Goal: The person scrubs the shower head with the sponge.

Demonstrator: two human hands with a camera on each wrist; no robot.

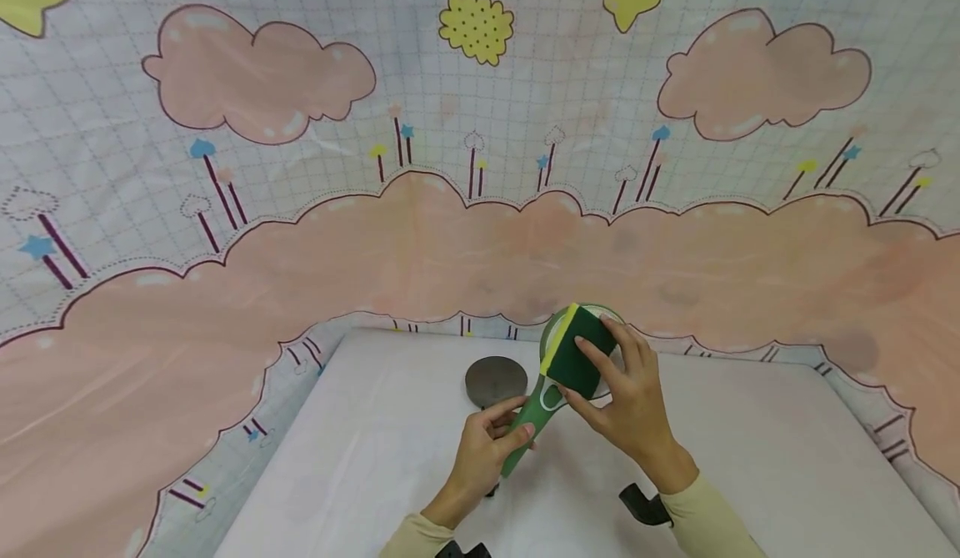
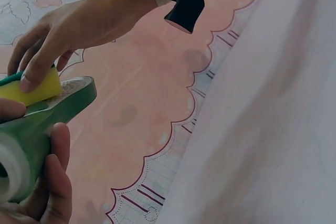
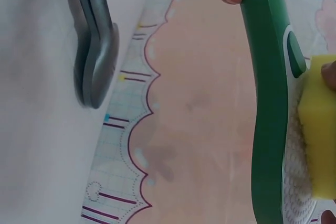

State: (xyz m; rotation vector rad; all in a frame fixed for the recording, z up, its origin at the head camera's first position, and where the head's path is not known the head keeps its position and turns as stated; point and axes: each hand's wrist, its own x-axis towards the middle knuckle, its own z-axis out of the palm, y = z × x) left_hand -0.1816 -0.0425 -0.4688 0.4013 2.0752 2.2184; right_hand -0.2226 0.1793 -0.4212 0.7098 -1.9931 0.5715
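Fingers of the left hand (image 1: pixel 480 452) grip a green plastic round-headed tool (image 1: pixel 536 413) above the white surface (image 1: pixel 337 458); the right hand (image 1: pixel 633 399) pinches a rectangular yellow-and-green sponge (image 1: pixel 566 356) against the tool's textured face

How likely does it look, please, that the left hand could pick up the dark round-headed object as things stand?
Probably not just now: the left hand grips the green tool, though it appears near the dark round-headed object in the head view.
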